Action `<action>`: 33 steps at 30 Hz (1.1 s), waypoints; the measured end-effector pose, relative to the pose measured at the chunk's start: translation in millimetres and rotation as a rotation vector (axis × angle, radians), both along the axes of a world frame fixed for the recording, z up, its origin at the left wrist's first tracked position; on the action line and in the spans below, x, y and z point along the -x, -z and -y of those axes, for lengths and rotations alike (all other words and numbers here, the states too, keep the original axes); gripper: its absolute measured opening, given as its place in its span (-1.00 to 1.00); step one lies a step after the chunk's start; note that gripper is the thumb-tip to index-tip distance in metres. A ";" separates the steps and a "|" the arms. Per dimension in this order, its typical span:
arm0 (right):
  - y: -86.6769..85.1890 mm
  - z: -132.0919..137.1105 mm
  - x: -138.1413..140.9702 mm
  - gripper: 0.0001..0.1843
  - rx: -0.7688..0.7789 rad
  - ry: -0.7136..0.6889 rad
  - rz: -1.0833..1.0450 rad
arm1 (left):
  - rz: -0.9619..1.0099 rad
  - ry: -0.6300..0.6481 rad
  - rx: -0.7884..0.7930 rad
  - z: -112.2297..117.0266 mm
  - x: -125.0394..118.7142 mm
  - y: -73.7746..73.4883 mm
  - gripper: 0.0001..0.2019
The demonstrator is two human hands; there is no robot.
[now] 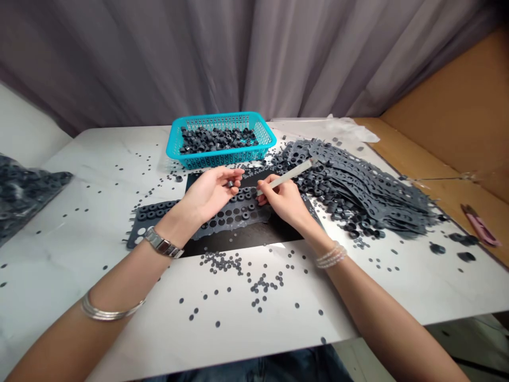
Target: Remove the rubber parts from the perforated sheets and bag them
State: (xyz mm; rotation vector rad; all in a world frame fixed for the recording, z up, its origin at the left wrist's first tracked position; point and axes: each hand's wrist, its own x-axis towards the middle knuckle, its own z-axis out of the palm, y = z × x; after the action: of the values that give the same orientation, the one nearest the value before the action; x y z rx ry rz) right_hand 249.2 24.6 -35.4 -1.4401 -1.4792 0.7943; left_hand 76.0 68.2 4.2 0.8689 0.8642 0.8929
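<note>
The camera sits on the person's head and looks forward and down over the white marble-patterned table [99, 170]. Both bare forearms enter from the bottom corners and meet near mid-frame. There the left hand [210, 195] and right hand [284, 202] lie close enough that the small black rubber ring [230, 183] and thin white stick [284, 176] they pinch read plainly. Farther off stand the teal plastic mesh basket [222, 158] and, topmost, the grey pleated curtain [199, 53]. The wide lens bows the table's edges.
</note>
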 end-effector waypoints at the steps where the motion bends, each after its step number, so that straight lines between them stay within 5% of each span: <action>1: -0.4 0.4 0.1 -0.73 -0.008 -0.003 0.044 | -0.158 0.024 -0.139 0.5 -0.2 1.6 -0.87; 5: -1.3 -0.1 1.3 -0.72 -0.056 -0.006 0.173 | -0.945 0.141 -0.805 4.7 -3.0 8.4 -0.84; 7: -1.6 -1.0 2.3 -0.74 -0.079 -0.004 0.209 | -1.165 0.183 -1.045 5.8 -5.7 11.9 -0.81; 10: -3.8 -1.1 4.2 -0.76 -0.091 -0.008 0.256 | -1.273 0.230 -1.225 5.8 -9.7 15.4 -0.78; 15: -9.5 1.8 6.5 -0.79 -0.107 -0.024 0.295 | -1.354 0.271 -1.297 7.0 -12.1 15.1 -0.78; 21: -12.0 2.3 10.1 -0.80 -0.145 -0.041 0.342 | -1.356 0.280 -1.299 2.3 -14.7 23.6 -0.82; 26: -12.9 1.7 11.0 -0.78 -0.127 -0.020 0.342 | -1.173 0.263 -1.190 -2.7 -12.3 27.3 -0.83; 31: -6.1 -0.5 7.3 -0.76 -0.070 0.010 0.250 | -0.580 -0.129 -0.665 -3.5 3.8 11.2 -0.91; 33: -1.8 -2.3 5.6 -0.76 -0.024 0.020 0.117 | -0.267 -0.160 -0.384 -5.6 9.5 5.3 -0.92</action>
State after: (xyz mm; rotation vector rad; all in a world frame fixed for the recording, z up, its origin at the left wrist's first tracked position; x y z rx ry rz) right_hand 243.6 26.9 -33.7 -1.5028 -1.5550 0.6879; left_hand 66.5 73.8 -1.0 1.2863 1.0203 1.1203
